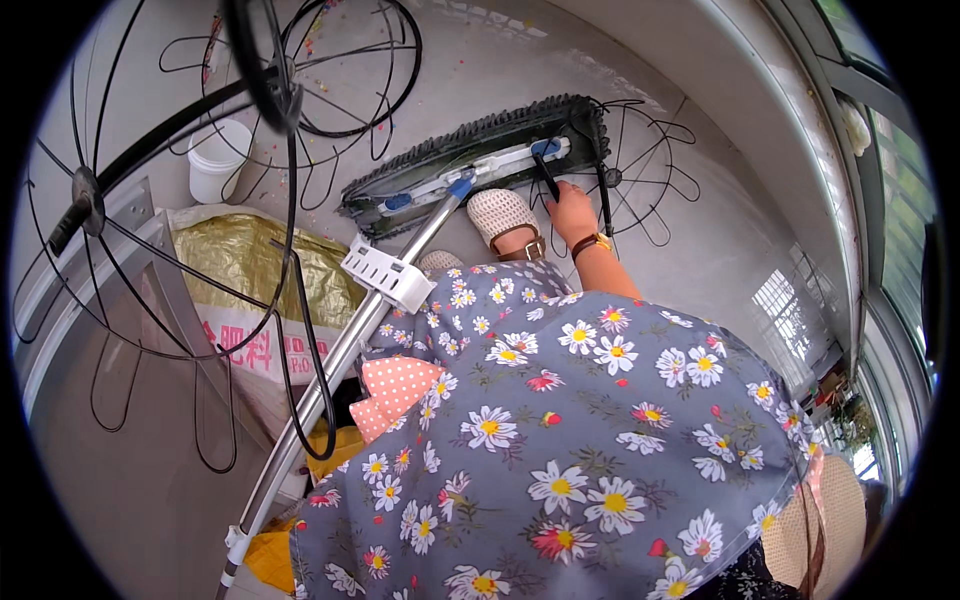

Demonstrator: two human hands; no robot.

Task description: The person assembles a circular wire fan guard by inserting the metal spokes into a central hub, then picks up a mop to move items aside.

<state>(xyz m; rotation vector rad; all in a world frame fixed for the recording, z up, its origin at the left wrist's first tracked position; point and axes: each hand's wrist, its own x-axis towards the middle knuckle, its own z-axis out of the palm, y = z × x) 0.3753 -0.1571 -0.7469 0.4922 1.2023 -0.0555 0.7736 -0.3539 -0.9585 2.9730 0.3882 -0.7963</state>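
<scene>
A flat mop (425,184) with a dark fringed pad lies on the floor ahead of my feet. Its white bar has blue clips, and a silver pole (345,360) runs from it toward the lower left. My right hand (573,213) reaches down beside my beige woven shoe (503,215), fingers closed around a slim black handle (547,175). This handle's far end is over the mop's white bar; what tool it belongs to, I cannot tell. A white slotted plastic piece (386,274) sits on the pole. My left hand is out of view.
Black wire racks with looped arms (88,200) stand at left, and another wire wheel (612,178) is right of the mop. A white bucket (218,165) and a gold-and-white woven sack (265,265) are at left. Coloured bits litter the far floor. A wall with windows (915,170) borders the right.
</scene>
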